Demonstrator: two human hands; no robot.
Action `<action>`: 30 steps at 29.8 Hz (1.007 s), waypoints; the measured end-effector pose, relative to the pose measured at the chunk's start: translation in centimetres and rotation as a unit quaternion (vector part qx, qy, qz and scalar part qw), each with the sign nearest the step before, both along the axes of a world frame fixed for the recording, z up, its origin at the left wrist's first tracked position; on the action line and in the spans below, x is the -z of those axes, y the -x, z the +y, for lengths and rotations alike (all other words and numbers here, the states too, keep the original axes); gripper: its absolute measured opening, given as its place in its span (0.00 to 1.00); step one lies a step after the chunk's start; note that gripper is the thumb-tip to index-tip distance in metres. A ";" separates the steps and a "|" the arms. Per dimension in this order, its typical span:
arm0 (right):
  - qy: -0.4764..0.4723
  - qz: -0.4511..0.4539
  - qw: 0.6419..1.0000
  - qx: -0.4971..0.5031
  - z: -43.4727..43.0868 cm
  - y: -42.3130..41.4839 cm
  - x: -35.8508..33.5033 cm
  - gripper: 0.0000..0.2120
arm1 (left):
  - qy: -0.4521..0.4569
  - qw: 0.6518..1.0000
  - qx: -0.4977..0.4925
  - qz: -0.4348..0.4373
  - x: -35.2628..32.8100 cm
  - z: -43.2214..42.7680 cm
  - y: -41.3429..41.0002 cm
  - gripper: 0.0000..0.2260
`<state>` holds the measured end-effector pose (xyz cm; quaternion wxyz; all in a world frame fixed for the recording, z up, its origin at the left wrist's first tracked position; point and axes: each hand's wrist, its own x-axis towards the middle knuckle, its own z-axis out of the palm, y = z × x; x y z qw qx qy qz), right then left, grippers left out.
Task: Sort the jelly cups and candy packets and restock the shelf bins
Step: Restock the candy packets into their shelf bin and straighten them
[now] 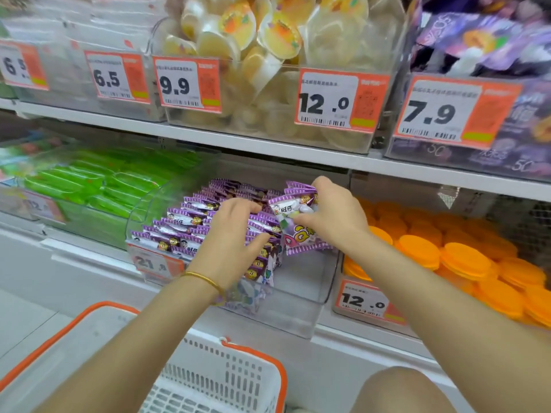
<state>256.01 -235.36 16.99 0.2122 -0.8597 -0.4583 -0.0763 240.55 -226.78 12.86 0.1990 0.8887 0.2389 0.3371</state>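
Purple candy packets (179, 222) stand in rows inside a clear shelf bin (298, 305) on the lower shelf. My left hand (235, 242) lies over the right end of the rows, fingers and thumb curled round a few packets. My right hand (334, 216) pinches a small stack of purple packets (295, 216) and holds it upright over the bin's right part. Yellow jelly cups (268, 37) fill a clear bin on the upper shelf.
Green packets (98, 186) fill the bin on the left, orange-lidded cups (465, 257) the bin on the right. Purple bags (477, 40) sit at top right. Price tags hang on the bin fronts. A white basket with orange rim (223, 380) stands below my arms.
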 end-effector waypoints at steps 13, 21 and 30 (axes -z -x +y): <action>0.280 -0.019 0.957 0.068 6.9 -4.9 3.1 0.03 | -0.049 0.997 0.016 0.058 4.0 1.1 2.4 0.15; 0.338 -0.120 0.934 0.003 6.3 -4.4 3.1 0.31 | -0.028 0.999 0.012 0.025 4.2 1.5 2.4 0.15; 0.206 -0.075 0.976 0.013 4.1 -0.6 -0.1 0.14 | -0.033 0.998 -0.012 -0.046 2.2 2.5 6.3 0.18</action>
